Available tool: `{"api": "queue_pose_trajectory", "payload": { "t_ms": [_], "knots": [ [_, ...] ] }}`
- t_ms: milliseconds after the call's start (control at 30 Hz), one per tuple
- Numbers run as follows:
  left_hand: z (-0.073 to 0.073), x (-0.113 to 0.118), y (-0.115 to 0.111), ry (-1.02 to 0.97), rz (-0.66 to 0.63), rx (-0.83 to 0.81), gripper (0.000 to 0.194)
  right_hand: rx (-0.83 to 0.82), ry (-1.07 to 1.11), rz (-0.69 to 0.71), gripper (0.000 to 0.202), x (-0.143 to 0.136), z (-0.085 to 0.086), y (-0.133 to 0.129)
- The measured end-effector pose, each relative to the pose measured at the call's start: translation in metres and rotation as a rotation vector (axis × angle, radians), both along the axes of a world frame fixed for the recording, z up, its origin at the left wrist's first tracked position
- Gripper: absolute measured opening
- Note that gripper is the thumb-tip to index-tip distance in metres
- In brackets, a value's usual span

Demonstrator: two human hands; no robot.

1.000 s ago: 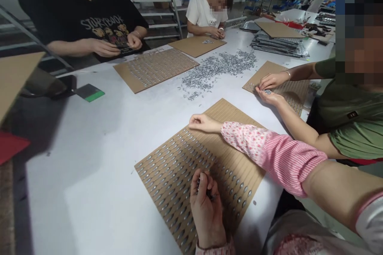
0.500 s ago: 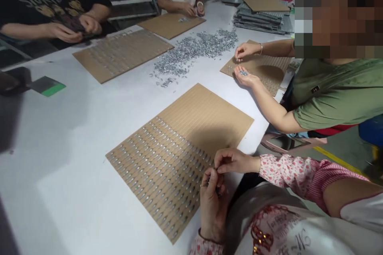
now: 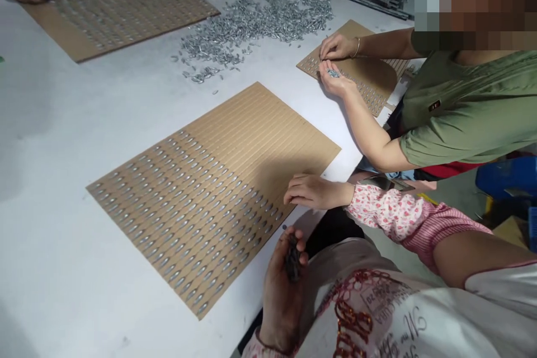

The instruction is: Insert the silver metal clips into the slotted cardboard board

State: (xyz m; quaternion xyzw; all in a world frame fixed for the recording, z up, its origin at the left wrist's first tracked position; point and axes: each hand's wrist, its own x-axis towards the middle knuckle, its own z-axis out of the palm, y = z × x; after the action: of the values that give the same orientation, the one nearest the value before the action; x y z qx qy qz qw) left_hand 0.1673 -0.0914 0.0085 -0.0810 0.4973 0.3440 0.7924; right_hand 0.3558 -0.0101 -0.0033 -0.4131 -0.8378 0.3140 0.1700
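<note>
The biggest thing I see is the white table point(image 3: 46, 123), which fills the left and middle of the frame. On it, in the middle of the frame, the brown grooved board point(image 3: 251, 128) lies flat. Its long side runs on a slant, from lower left to upper right. From where I watch, far off, the board is to the left of both hands. The right hand point(image 3: 312, 191) is the nearer one: its fingertips are at the board's lower right edge, and I can't tell if they touch it. Those fingers are bent and close together, and I can't see if they pinch anything. The left hand point(image 3: 283, 285) is lower down, off the board, just past that same edge. It is curled like a cup around a little heap of dark gray metal bits point(image 3: 293, 262). Smallest are the silver leaf-shaped pieces point(image 3: 180, 217), in neat rows on the board's lower left part, each slanting up to the right. The part showing its grooves is up and left from the right hand.
</note>
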Motion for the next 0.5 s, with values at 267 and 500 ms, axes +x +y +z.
{"api": "queue_pose_trajectory", "payload": {
  "t_ms": [267, 500],
  "knots": [
    [-0.010, 0.002, 0.002, -0.090, -0.052, 0.091, 0.010, 0.087, -0.107, 0.080, 0.023, -0.008, -0.011, 0.005],
    [0.000, 0.004, 0.014, -0.079, 0.016, -0.128, 0.025, 0.127, -0.094, 0.024, 0.024, -0.011, -0.006, 0.005]
  ]
}}
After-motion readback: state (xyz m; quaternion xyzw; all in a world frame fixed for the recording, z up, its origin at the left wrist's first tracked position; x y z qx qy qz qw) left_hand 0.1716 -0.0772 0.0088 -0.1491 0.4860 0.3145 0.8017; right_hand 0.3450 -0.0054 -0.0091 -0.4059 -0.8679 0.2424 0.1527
